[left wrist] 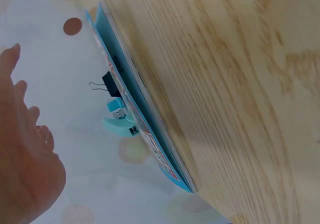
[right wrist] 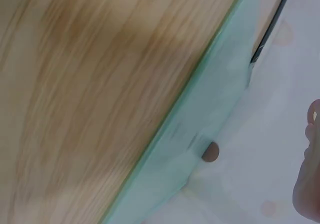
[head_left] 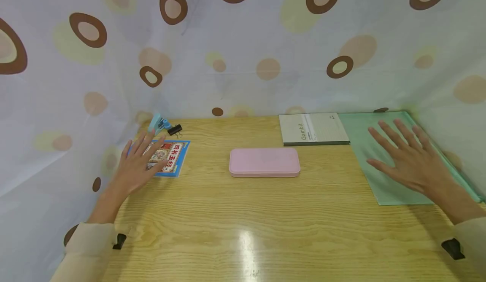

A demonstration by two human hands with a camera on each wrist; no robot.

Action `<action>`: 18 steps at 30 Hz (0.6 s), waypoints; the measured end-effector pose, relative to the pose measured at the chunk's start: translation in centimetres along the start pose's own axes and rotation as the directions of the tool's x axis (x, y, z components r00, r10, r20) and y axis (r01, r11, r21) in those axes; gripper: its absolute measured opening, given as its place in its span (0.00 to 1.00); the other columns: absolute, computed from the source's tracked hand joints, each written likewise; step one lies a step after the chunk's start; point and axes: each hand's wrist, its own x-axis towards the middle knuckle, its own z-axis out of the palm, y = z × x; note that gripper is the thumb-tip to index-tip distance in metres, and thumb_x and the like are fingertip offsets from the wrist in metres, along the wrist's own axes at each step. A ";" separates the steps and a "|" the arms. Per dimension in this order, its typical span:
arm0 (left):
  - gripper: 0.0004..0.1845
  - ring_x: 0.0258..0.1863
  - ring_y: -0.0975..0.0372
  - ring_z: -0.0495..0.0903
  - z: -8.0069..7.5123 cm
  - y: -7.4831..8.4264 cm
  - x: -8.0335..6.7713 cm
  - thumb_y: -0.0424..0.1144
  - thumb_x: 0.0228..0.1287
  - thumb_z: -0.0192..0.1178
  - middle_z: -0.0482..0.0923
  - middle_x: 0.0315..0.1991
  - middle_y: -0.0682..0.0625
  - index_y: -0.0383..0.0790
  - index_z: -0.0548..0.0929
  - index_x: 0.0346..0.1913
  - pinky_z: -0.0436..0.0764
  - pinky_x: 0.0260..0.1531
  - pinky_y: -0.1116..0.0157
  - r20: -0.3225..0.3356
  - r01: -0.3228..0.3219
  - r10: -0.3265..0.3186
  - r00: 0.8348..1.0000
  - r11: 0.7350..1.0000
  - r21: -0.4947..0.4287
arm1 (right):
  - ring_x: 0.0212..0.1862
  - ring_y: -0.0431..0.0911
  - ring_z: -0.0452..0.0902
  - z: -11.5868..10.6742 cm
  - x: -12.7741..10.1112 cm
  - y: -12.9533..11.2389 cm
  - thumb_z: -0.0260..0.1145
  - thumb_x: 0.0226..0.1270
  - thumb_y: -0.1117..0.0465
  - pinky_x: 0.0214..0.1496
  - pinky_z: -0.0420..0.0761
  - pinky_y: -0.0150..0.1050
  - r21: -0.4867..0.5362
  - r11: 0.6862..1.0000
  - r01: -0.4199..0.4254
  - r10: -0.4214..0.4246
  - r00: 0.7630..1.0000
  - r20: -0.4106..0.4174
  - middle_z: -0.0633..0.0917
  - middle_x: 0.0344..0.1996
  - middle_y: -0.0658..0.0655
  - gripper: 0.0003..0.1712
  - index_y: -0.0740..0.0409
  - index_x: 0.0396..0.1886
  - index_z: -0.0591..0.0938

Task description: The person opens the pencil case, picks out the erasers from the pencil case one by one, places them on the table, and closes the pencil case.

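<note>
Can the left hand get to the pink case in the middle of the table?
Probably yes. The left hand is open over the blue booklet, and only bare wooden table lies between it and the pink case. Nothing blocks the way.

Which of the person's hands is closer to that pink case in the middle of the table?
The left. The left hand lies over the blue booklet beside the pink case; the right hand is farther off, over the green folder.

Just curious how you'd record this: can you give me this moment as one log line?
left hand: open, over blue booklet | right hand: open, over green folder | pink case: untouched, mid-table
</note>
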 end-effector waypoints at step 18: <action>0.36 0.81 0.40 0.51 1.6 4.8 3.1 0.54 0.79 0.56 0.47 0.84 0.53 0.69 0.52 0.82 0.55 0.70 0.31 0.265 0.154 0.020 0.964 0.772 -0.617 | 0.82 0.65 0.38 2.1 4.1 -6.8 0.67 0.75 0.54 0.67 0.48 0.80 0.625 0.520 -0.582 0.076 0.761 0.645 0.48 0.84 0.53 0.51 0.31 0.85 0.46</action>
